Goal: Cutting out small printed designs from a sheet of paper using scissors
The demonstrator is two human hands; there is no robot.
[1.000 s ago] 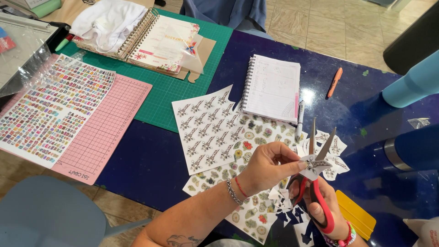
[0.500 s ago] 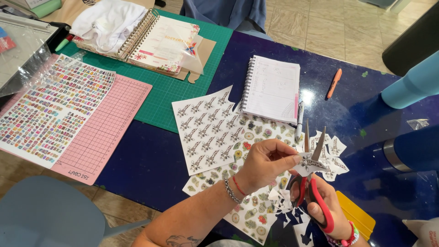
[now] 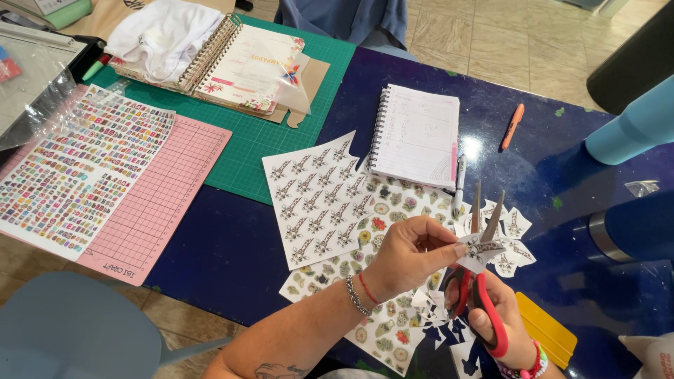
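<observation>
My left hand (image 3: 411,254) pinches a small white paper cut-out with a printed giraffe figure (image 3: 483,250) between thumb and fingers. My right hand (image 3: 495,324) grips red-handled scissors (image 3: 479,281), blades parted and pointing up around the cut-out's edge. Under the hands lie a white sheet of giraffe stickers (image 3: 317,200), a floral sticker sheet (image 3: 382,330), several cut figures (image 3: 516,235) and small white paper scraps (image 3: 432,309) on the dark blue table (image 3: 232,245).
A spiral notepad (image 3: 418,135) with a pen (image 3: 460,184) lies beyond the hands, an orange marker (image 3: 512,126) to its right. Left: pink cutting mat (image 3: 168,203), colourful sticker sheet (image 3: 77,175), green mat (image 3: 260,144), open planner (image 3: 242,63). A yellow scraper (image 3: 547,330) and teal bottle (image 3: 632,130) sit right.
The scissors have shifted slightly and their blades stand a little wider apart around the cut-out. My left hand has turned the small paper piece a little.
</observation>
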